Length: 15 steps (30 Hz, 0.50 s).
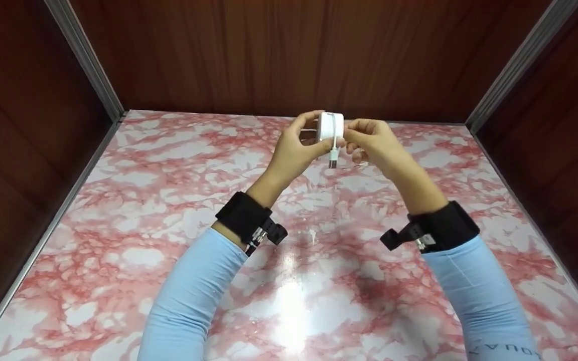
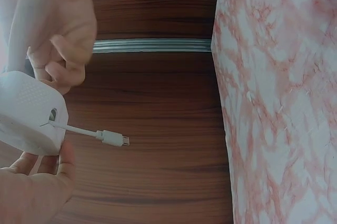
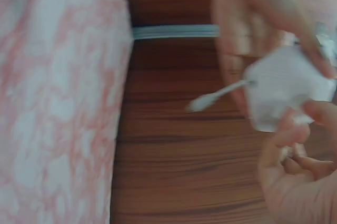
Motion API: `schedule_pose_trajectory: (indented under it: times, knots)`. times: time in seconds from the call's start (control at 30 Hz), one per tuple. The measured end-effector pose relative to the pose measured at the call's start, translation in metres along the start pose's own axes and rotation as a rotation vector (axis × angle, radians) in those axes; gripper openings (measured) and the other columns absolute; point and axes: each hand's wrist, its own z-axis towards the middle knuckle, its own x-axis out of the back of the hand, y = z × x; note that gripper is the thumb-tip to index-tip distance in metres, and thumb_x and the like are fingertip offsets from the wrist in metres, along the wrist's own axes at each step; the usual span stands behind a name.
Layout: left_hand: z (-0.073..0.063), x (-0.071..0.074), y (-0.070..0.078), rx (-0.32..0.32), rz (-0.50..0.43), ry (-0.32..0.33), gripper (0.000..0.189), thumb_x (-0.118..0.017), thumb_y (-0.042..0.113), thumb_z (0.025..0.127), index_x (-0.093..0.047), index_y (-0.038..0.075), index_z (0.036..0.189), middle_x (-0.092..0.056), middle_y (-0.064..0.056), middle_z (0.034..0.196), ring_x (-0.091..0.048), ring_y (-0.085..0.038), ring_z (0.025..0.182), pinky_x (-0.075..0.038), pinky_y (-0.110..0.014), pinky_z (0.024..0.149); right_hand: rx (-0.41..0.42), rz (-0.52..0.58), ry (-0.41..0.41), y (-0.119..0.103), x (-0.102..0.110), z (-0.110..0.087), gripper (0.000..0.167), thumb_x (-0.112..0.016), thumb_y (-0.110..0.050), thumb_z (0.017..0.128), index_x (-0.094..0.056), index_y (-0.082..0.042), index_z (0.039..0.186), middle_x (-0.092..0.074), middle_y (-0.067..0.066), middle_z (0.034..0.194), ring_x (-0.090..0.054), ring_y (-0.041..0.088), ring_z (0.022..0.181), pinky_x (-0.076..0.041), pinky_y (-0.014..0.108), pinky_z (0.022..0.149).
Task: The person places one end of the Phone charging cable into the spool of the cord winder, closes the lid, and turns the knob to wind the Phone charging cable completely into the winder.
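A white block-shaped charger point(image 1: 325, 131) is held up near the far end of the table. My left hand point(image 1: 293, 148) grips it from the left, thumb on the near side and fingers behind. From the right, my right hand point(image 1: 382, 145) pinches at its side with thumb and forefinger, the other fingers curled. A white cable lies along the near edge and ends in a USB plug point(image 1: 333, 157) pointing down. In the left wrist view, a thin cable with a small plug point(image 2: 112, 138) comes out of an oval hole in the charger. The right wrist view is blurred.
The table top point(image 1: 168, 220) has a red and white marbled pattern and a bright glare spot. Dark wood-grain panels point(image 1: 269, 55) stand at the back and both sides, joined by metal corner strips point(image 1: 91, 60). Each wrist wears a black strap point(image 1: 245, 215) with a small camera.
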Motion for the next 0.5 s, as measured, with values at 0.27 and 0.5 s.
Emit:
schedule_pose_trajectory:
  times: [0.27, 0.5]
  knots:
    - [0.0, 0.001, -0.002, -0.007, 0.001, 0.022, 0.062, -0.079, 0.02, 0.081, -0.051, 0.005, 0.134, -0.057, -0.013, 0.122, -0.058, -0.02, 0.11, -0.05, -0.024, 0.094, 0.205, -0.155, 0.028, 0.001, -0.001, 0.001, 0.015, -0.071, 0.003, 0.083, -0.06, -0.005, 0.091, -0.069, -0.006, 0.082, -0.063, 0.008, 0.076, -0.053, 0.019, 0.065]
    - [-0.001, 0.002, -0.004, 0.0, 0.008, 0.004, 0.063, -0.078, 0.021, 0.081, -0.05, 0.005, 0.135, -0.056, -0.014, 0.123, -0.059, -0.022, 0.109, -0.051, -0.025, 0.092, 0.66, -0.363, 0.136, 0.029, -0.004, 0.003, 0.026, -0.074, 0.003, 0.08, -0.055, 0.009, 0.097, -0.068, 0.0, 0.092, -0.066, 0.01, 0.089, -0.056, 0.025, 0.079]
